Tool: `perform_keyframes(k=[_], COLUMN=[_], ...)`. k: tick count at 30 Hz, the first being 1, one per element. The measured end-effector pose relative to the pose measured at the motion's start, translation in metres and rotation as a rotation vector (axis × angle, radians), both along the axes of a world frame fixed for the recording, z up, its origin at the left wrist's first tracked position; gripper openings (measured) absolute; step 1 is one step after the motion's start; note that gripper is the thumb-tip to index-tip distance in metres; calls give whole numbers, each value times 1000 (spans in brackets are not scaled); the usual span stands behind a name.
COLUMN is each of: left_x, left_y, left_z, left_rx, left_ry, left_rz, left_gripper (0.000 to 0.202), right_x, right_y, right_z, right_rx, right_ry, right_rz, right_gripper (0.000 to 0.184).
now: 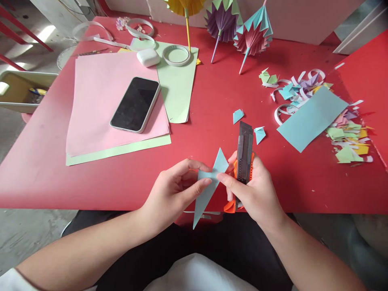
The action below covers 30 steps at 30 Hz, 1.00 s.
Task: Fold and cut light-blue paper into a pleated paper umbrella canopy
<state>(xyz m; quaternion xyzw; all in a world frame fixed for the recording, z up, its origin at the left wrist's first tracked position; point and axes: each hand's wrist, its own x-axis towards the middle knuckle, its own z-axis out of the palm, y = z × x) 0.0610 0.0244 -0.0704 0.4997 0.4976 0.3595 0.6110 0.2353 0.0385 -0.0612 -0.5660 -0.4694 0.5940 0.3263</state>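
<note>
A narrow, pointed piece of folded light-blue paper is held above the table's front edge. My left hand pinches it between thumb and fingers near its middle. In my right hand is an orange and dark grey box cutter, its blade end pointing away from me. The right thumb also touches the blue paper's right side. Just beyond the cutter lie two small blue paper offcuts, one at the left and another offcut at the right.
Pink sheets over green paper carry a phone, a white earbud case and a tape roll. Paper umbrellas stand at the back. A blue rectangle lies among colourful scraps on the red table.
</note>
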Motion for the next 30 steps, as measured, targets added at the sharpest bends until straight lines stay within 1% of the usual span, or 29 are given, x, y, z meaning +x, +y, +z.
perform_keyframes(k=[3, 7, 10, 13, 14, 16, 17, 18, 19, 20, 21, 22, 23, 24, 25, 26, 28, 30], left_x=[-1, -3, -3, -3, -3, -5, -7, -8, -9, -9, -9, -8, -6, -3, -1, 2, 6, 9], left_y=[1, 3, 4, 5, 6, 7, 7, 7, 7, 6, 5, 3, 1, -1, -4, -5, -8, -9], left_z=[1, 1, -1, -2, -3, -4, -4, -5, -6, -8, -10, -13, -16, -20, -23, -26, -30, -32], left_rx=[-51, -27, 11, 54, 66, 104, 152, 236, 361, 516, 686, 852, 990, 1088, 1147, 1178, 1188, 1187], left_ry=[49, 36, 24, 50, 69, 140, 201, 283, 385, 494, 594, 678, 744, 796, 841, 883, 956, 994], left_rz=[33, 84, 49, 3, 8, 47, 85, 128, 161, 162, 124, 47, -58, -166, -252, -307, -353, -358], left_gripper=[19, 21, 26, 17, 14, 15, 17, 18, 18, 18, 17, 17, 18, 21, 23, 25, 29, 33], right_x=[2, 4, 5, 5, 4, 4, 4, 4, 5, 5, 5, 5, 5, 4, 4, 4, 4, 7], right_y=[1, 3, 4, 4, 5, 6, 8, 9, 12, 14, 17, 20, 22, 24, 26, 28, 30, 31], right_z=[-1, -3, -4, -5, -5, -7, -8, -9, -11, -13, -16, -18, -20, -22, -23, -24, -24, -21], right_rx=[14, 20, 5, -5, -1, 15, 21, 22, 17, 10, 7, 10, 17, 25, 29, 31, 39, 58], right_ry=[16, 28, 41, 44, 36, 7, -12, -36, -62, -90, -120, -151, -179, -204, -228, -257, -341, -437], right_rz=[16, 36, 52, 62, 56, 28, 17, 13, 20, 34, 47, 59, 76, 98, 129, 164, 225, 259], right_gripper=[28, 25, 25, 25, 24, 24, 23, 23, 24, 24, 24, 23, 22, 21, 20, 18, 17, 16])
